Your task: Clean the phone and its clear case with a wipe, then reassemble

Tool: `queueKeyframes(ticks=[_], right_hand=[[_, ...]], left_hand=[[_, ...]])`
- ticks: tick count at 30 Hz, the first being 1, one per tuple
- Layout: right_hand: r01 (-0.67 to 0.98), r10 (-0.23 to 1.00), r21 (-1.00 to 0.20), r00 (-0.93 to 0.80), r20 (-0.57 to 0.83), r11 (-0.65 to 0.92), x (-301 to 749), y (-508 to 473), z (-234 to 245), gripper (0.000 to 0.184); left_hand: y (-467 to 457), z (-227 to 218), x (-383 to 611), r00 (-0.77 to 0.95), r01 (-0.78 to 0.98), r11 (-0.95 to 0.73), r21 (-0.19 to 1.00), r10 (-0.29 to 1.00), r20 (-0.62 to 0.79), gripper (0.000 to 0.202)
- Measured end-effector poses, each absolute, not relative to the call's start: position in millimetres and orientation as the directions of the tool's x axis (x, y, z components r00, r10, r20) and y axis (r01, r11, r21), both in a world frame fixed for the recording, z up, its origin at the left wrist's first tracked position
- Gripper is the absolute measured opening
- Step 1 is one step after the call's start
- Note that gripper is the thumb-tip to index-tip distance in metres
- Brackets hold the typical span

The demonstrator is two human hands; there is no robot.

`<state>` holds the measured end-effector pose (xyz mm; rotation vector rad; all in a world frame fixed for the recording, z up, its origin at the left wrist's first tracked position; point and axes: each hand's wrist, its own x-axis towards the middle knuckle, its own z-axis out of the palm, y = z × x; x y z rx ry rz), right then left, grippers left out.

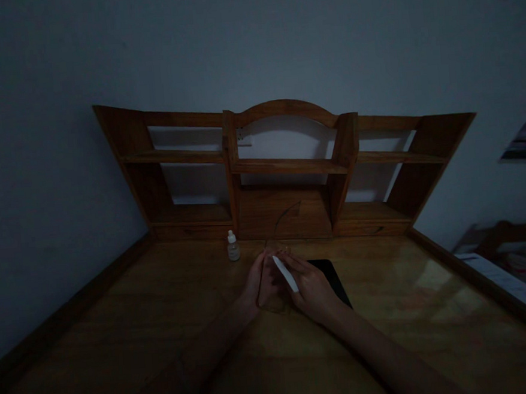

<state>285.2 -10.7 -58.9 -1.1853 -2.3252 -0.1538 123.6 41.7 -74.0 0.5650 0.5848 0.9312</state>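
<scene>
My left hand (259, 283) and my right hand (312, 288) meet over the middle of a wooden desk (164, 324). Between them is a pair of thin-framed glasses (276, 301); one temple arm sticks up and back toward the shelf. My left hand's fingers are closed on the frame. A slim white object (286, 273), a strip or stick, is pinched in the fingers of my right hand and lies against the glasses. The room is dim and finer detail is lost.
A small white dropper bottle (233, 247) stands upright just behind and left of my hands. A flat black object (334, 276) lies under my right hand. A wooden shelf unit (288, 166) lines the back; raised rails edge the desk's sides.
</scene>
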Motion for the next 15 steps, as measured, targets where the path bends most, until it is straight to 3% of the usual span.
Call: queueKeyframes(ticks=[9, 15], right_hand=[[0.619, 0.652, -0.264, -0.564, 0.506, 0.740, 284, -21, -43, 0.048], [0.606, 0.598, -0.255, -0.468, 0.651, 0.753, 289, -19, -56, 0.048]], left_hand=[[50, -81, 123, 0.442, -0.621, 0.456, 0.638, 0.875, -0.195, 0.037], [51, -74, 120, 0.538, -0.681, 0.496, 0.539, 0.838, -0.092, 0.042]])
